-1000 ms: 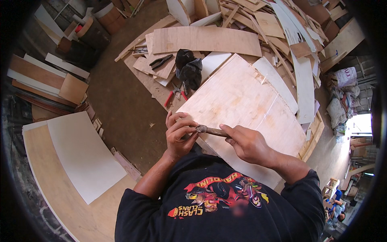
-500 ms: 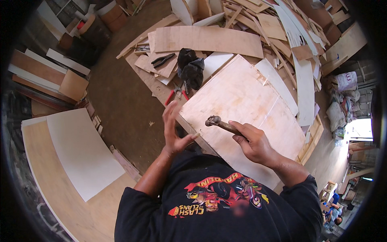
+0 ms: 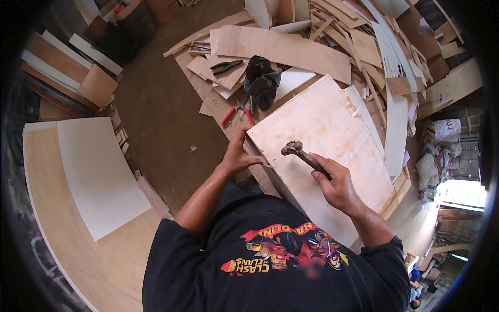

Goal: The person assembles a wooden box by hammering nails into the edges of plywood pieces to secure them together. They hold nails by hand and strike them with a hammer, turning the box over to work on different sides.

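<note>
My right hand (image 3: 338,182) is wrapped round the wooden handle of a hammer (image 3: 306,157). The hammer's dark head is above a pale plywood box (image 3: 332,125) with a broad flat top. Beside the left edge of that box is my left hand (image 3: 240,156), fingers stretched up along the side and thumb spread toward the edge. It appears to touch the box there. Red-handled pliers (image 3: 238,112) lie just beyond my left fingers. Farther off are black-handled pliers (image 3: 226,67) and a crumpled black plastic bag (image 3: 263,86).
A curved plywood strip (image 3: 283,49) lies across the far side of the worktable. Scrap boards (image 3: 364,49) are heaped at the far right. On the left stands a large panel (image 3: 93,177) with a white sheet on it. White sacks (image 3: 446,130) sit by the right wall.
My left hand has come in against the box's left edge. My right hand still holds the hammer over the top, and the whole view has shifted slightly.
</note>
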{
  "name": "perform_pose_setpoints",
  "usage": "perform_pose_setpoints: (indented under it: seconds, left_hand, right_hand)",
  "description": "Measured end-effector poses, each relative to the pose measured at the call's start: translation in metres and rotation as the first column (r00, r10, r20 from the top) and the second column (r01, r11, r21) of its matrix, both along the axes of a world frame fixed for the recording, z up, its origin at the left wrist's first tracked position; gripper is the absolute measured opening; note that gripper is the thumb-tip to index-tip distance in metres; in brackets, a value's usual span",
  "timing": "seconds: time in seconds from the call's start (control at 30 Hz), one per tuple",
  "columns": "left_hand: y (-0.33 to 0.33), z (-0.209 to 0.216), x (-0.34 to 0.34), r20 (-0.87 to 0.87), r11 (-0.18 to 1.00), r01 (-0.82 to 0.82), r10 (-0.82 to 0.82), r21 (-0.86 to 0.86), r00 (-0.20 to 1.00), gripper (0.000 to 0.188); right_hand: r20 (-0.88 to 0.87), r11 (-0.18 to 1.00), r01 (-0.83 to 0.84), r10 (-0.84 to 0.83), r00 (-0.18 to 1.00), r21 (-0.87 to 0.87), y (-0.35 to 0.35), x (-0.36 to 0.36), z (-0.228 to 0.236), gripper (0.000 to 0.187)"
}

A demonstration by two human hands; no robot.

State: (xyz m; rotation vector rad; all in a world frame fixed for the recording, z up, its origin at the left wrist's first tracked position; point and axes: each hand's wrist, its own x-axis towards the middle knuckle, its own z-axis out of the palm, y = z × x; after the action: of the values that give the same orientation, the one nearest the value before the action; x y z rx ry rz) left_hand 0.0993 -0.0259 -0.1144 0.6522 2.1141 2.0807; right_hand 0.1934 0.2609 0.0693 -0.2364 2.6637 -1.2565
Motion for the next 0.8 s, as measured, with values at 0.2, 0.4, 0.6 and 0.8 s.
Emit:
perform_pose_setpoints:
  seconds: [0.2,0.4,0.6,0.8]
  left_hand:
    - [0.008,0.000,-0.003,-0.058,0.996,-0.069,0.072,0.057,0.996,0.098]
    - [0.004,0.056,0.012,-0.346,0.950,-0.298,0.310,0.089,0.885,0.062]
    - [0.009,0.087,0.017,-0.477,0.929,-0.258,0.106,-0.266,0.872,0.014]
    - [0.009,0.090,0.015,-0.445,0.931,-0.204,0.050,-0.304,0.894,0.015]
  right_hand:
    - [0.024,0.998,0.030,-0.029,0.999,-0.046,-0.008,0.001,0.003,0.040]
    - [0.065,0.996,0.086,-0.084,0.994,-0.029,-0.004,0.002,0.006,0.038]
    - [0.056,0.994,0.082,-0.078,0.995,-0.067,-0.006,0.003,0.003,0.038]
    - [0.076,0.996,0.063,-0.058,0.995,-0.070,-0.005,0.005,0.001,0.039]
